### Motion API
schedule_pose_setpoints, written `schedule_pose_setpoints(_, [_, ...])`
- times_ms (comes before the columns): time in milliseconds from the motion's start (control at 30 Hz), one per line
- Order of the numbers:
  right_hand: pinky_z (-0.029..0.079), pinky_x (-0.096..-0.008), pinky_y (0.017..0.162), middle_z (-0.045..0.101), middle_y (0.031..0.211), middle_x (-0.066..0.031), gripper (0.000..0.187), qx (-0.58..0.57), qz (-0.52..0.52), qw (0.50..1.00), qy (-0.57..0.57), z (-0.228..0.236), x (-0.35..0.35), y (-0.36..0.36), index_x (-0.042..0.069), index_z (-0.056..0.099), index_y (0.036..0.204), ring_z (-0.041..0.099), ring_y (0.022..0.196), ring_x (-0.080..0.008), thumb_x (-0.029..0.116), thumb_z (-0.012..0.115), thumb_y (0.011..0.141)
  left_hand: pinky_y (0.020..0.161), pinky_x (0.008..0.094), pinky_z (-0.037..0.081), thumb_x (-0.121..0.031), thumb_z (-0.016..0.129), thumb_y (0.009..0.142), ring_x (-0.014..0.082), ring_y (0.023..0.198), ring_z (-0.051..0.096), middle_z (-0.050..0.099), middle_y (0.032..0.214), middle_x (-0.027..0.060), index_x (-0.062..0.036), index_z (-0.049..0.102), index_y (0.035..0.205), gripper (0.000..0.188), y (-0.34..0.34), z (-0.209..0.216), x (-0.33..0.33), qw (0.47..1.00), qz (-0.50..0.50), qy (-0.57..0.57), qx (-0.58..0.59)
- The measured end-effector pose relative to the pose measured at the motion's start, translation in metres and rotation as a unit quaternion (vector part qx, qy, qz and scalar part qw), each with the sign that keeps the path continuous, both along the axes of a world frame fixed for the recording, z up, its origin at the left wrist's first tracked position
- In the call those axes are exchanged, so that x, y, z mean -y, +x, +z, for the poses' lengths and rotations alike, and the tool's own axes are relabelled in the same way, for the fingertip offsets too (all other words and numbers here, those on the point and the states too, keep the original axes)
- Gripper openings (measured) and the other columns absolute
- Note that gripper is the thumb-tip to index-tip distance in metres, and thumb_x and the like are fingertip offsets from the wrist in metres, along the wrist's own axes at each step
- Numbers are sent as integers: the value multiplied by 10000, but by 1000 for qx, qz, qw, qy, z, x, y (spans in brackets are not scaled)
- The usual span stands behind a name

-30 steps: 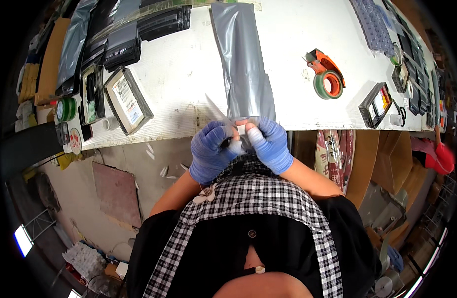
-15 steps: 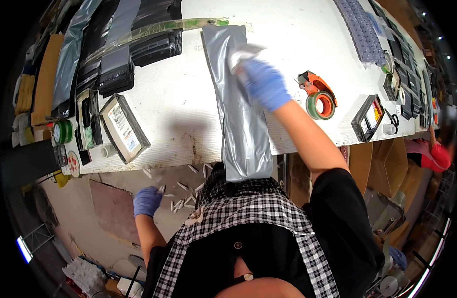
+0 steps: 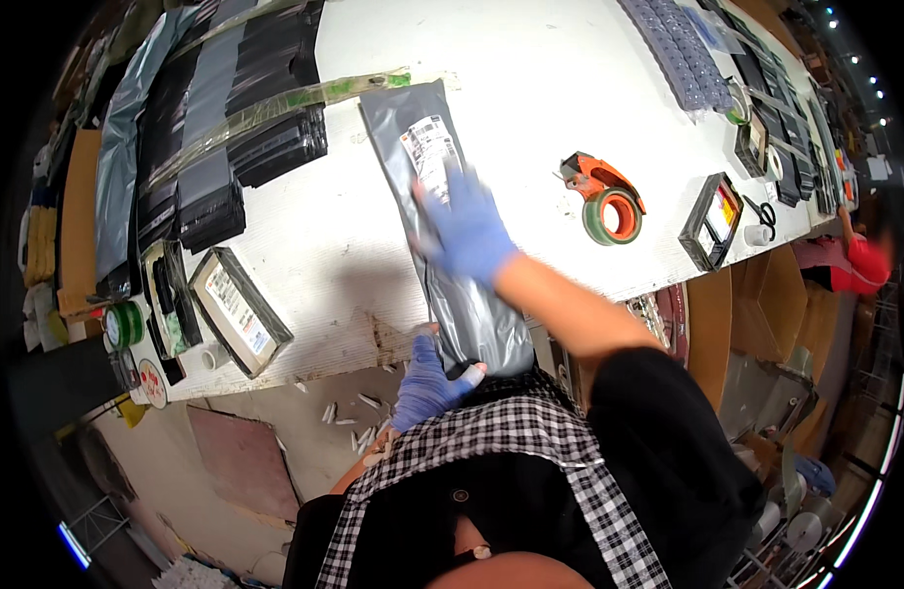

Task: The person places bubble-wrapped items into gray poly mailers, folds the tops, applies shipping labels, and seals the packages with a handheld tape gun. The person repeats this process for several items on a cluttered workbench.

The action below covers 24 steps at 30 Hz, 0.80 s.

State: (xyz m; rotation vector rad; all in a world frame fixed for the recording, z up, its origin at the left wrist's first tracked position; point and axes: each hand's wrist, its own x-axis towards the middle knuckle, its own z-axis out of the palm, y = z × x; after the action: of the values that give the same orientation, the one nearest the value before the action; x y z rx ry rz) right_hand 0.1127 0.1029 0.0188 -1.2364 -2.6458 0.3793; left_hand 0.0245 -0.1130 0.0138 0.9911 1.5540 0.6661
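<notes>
A long silvery-grey poly mailing bag [image 3: 486, 329] lies lengthwise on the white table, its near end reaching over the front edge toward my apron. On its upper part is a white printed label [image 3: 428, 143]. My right hand [image 3: 464, 228], in a blue glove and slightly blurred, lies over the label's lower part with fingers stretched out. At the bag's near left corner, my left hand [image 3: 430, 385] grips it, thumb by the near end and fingers along the left side. Both gloves are blue; the left one looks ribbed or wrapped.
An orange tape dispenser [image 3: 609, 201] sits to the right, beyond it a framed box [image 3: 712, 221] and scissors [image 3: 763, 213]. Stacked black and grey bags [image 3: 211, 182] lie at far left, a box of labels [image 3: 238, 309] nearer. White scraps [image 3: 368, 402] litter the floor.
My left hand has come up from over the floor to the bag's near end. The crumpled white piece in my right hand is now a label lying flat on the bag.
</notes>
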Motion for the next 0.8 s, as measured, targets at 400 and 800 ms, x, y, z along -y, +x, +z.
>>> schedule_pose_setpoints(400, [506,-409,920,628,1165,-229,528,158,-268,934,-175,19,-91,244,13,531,1238,626,1018,-358,130,700,751,1035,366,432,32,694,752,268,1192,501,432,1304,187,0,208,1453,853,13,3,9,991,49,92,78])
schedule_pose_setpoints(800, [524,-358,957,585,1159,-93,661,-467,-130,738,-468,3,151,200,48,490,1278,590,1077,-197,33,736,664,668,262,506,-228,691,907,129,779,604,620,957,61,-54,637,1129,287,-53,53,36,948,161,205,-180])
